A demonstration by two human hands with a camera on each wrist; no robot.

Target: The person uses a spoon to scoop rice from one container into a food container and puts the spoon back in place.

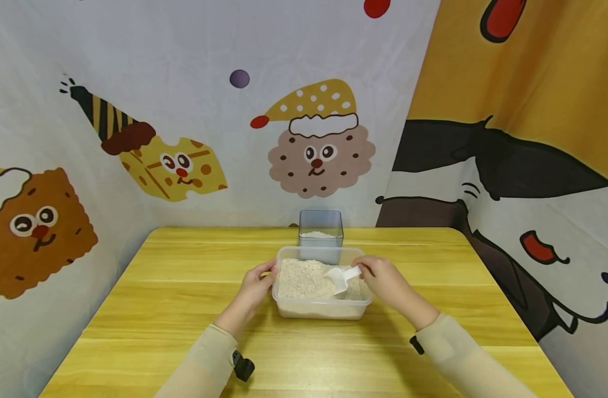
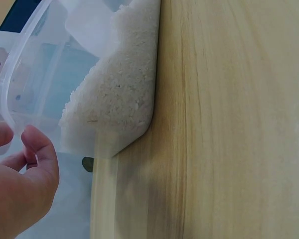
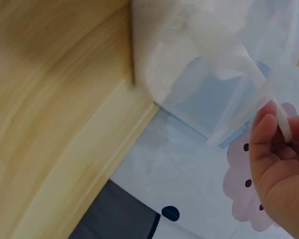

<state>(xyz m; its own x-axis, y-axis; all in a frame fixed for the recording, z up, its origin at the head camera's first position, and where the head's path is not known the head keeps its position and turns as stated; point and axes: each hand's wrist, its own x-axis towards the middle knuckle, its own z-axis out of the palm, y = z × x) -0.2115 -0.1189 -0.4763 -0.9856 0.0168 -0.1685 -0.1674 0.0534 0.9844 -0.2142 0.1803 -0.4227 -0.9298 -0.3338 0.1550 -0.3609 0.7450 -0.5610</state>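
Note:
A clear plastic container (image 1: 323, 303) partly filled with rice (image 1: 304, 275) stands on the table in the head view. My left hand (image 1: 255, 287) pinches its left rim between thumb and fingers; in the left wrist view the fingertips (image 2: 37, 139) are at the rim. Over on the right side, my right hand (image 1: 387, 281) grips the handle of a white scoop (image 1: 339, 278), whose bowl lies at the rice inside the container. The right wrist view has the handle between thumb and fingers, with the scoop's bowl blurred behind the container wall.
A bluish square container (image 1: 321, 222) with some white contents stands right behind the rice container, near the far edge of the wooden table (image 1: 194, 293). Cartoon-printed cloth (image 1: 194, 99) hangs behind and at both sides.

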